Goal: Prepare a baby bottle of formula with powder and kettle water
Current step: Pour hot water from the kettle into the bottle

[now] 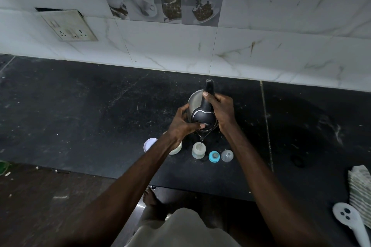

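A steel kettle (194,100) with a black lid and handle is tilted toward me over the black counter (80,118). My right hand (220,109) grips its handle. My left hand (181,123) steadies its side, thumb on the lid. A thin stream of water falls from the spout into the open baby bottle (198,150), which stands upright below. Right of the bottle lie the blue nipple ring (214,156) and the clear cap (227,155). The white powder tub (176,149) is partly hidden behind my left wrist, with its pale lid (149,144) lying to the left.
A tiled wall with a socket plate (69,26) rises behind the counter. A folded cloth (360,188) and a white plastic tool (349,220) sit at the right front edge. The floor and my foot (150,196) show below the counter edge.
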The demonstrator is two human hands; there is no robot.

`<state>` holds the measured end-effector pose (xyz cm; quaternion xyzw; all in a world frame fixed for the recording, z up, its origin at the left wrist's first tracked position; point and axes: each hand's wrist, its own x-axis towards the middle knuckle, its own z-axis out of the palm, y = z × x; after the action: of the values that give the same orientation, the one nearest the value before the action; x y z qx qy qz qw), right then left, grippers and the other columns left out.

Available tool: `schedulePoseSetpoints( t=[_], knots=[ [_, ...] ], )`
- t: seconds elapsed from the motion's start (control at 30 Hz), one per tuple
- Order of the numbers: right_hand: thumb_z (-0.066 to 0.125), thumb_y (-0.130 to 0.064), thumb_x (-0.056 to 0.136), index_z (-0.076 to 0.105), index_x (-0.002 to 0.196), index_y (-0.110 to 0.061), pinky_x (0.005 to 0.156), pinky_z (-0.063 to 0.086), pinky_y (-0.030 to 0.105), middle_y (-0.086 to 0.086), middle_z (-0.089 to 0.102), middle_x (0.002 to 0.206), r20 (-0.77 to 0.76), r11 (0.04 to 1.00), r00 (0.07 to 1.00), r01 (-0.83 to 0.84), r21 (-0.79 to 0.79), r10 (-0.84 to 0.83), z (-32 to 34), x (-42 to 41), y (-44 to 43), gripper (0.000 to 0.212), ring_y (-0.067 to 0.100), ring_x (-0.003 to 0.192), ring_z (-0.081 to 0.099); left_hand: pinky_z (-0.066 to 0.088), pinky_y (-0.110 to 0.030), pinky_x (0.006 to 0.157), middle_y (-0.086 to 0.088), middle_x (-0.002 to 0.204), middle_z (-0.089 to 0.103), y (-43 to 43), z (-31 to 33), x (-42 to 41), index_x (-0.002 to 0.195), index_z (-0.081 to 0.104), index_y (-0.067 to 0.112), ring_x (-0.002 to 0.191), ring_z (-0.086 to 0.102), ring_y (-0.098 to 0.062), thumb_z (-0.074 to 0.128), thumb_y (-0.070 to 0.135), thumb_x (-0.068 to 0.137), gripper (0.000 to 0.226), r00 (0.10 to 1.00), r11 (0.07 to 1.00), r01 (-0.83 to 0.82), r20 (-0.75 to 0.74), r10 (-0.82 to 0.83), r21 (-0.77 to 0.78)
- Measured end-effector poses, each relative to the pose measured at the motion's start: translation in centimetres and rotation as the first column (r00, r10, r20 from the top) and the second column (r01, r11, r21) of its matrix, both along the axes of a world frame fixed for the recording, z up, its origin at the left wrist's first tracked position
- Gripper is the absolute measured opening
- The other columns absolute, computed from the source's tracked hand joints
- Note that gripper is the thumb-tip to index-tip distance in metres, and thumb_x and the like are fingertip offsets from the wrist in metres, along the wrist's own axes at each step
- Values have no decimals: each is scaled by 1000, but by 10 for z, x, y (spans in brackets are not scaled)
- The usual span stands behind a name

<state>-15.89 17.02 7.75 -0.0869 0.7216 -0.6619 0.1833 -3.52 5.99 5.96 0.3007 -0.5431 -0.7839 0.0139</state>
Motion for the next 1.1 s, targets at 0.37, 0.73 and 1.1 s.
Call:
schedulePoseSetpoints(
  t=[0.37, 0.73, 1.1],
  knots=[
    [82, -37, 88, 76, 84, 0, 66, 51, 33, 8, 68, 71, 75, 999, 997, 34, -16, -33, -1, -13, -9, 38, 12, 65, 60, 61, -49, 96, -3, 130, 69, -10, -1, -11, 151, 44, 27, 116, 71, -23, 96, 4, 65, 103, 998, 998, 14, 70, -11, -54],
    [86, -40, 84, 77, 102, 7, 85, 63, 50, 26, 77, 102, 269, 999, 963, 24, -31, -15, 1, -40, -23, 51, 26, 79, 75, 64, -41, 88, -4, 122, 68, -22, 6, -23, 151, 44, 22, 109, 73, -24, 93, 21, 75, 90, 989, 993, 41, 147, -24, -108],
    [88, -42, 82, 78, 99, 6, 83, 64, 52, 25, 78, 98, 335, 1000, 942, 10, 16, -15, 0, -61, -50, 51, 29, 77, 75, 65, -43, 84, -3, 119, 76, -51, -3, -43, 141, 57, 24, 99, 78, -20, 98, 42, 59, 94, 984, 988, 72, 171, -49, -134]
  ],
)
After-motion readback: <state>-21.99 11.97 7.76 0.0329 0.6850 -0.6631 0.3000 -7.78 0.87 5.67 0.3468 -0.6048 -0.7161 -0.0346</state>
